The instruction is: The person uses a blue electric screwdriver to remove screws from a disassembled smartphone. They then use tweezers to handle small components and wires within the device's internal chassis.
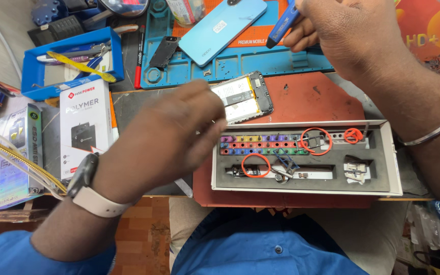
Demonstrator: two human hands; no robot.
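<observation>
Three orange rubber rings point(316, 141), two phones point(222, 28).

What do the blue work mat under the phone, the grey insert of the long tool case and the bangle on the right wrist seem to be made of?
Blue work mat: probably silicone rubber, matte, with moulded compartments.
Grey insert: likely foam, dull and soft-looking, with cut-out recesses.
Bangle: metal, probably steel, with a bright, shiny silver surface.

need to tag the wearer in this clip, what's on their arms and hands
Both hands are bare, no gloves. The left wrist carries a dark-faced watch on a pale band. The right wrist has a thin silver bangle. Blue sleeves start at the elbows.
</observation>
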